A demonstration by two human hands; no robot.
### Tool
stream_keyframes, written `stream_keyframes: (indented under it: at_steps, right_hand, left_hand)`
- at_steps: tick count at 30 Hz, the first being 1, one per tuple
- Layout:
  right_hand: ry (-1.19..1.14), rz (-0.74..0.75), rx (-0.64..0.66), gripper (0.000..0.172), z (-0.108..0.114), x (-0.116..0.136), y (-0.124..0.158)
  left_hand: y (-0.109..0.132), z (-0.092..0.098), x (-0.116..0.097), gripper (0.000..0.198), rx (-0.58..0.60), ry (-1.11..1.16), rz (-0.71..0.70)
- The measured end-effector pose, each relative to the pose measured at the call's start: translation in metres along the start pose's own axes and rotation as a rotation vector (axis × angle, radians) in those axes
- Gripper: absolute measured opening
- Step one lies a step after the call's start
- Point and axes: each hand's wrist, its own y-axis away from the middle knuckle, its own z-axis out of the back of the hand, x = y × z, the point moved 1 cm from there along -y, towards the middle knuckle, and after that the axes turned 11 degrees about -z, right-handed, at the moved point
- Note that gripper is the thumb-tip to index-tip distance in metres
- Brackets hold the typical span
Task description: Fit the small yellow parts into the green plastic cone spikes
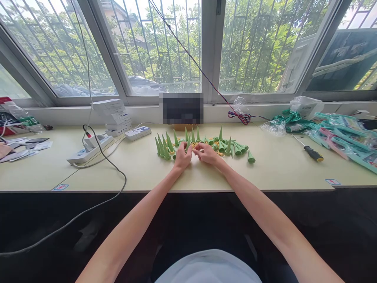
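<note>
My left hand (183,157) is closed round a green cone (189,144), its tip pointing up between the fingers. Close beside it, my right hand (207,153) has its thumb and fingers drawn together; whatever they may hold is too small to make out. Behind the hands lie small yellow pieces (221,148), partly hidden by the fingers. To the left, several green cones (161,147) stand upright in a group. On the right, more cones (240,147) lie on their sides, and a lone cone (251,157) sits at the outer edge of the pile.
The pale table (141,173) holds a power strip (90,149) with a trailing black cable and stacked white boxes (113,116) at left. A screwdriver (313,153) and teal plastic-wrapped items (338,135) lie at right. Another person's hand (4,149) shows at far left.
</note>
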Motion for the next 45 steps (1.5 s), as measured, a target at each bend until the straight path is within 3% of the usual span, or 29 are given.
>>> stream_keyframes:
  at_steps: [26, 36, 45]
  right_hand:
    - [0.109, 0.040, 0.022, 0.034, 0.000, 0.003, 0.002]
    - [0.028, -0.001, 0.044, 0.038, -0.002, 0.000, 0.000]
    - [-0.072, -0.021, 0.002, 0.027, 0.000, 0.002, 0.001]
  left_hand:
    - [0.001, 0.001, -0.015, 0.024, 0.066, 0.306, 0.138]
    - [0.001, 0.002, -0.016, 0.025, 0.071, 0.330, 0.136]
    - [0.000, 0.000, -0.008, 0.025, 0.033, 0.323, 0.129]
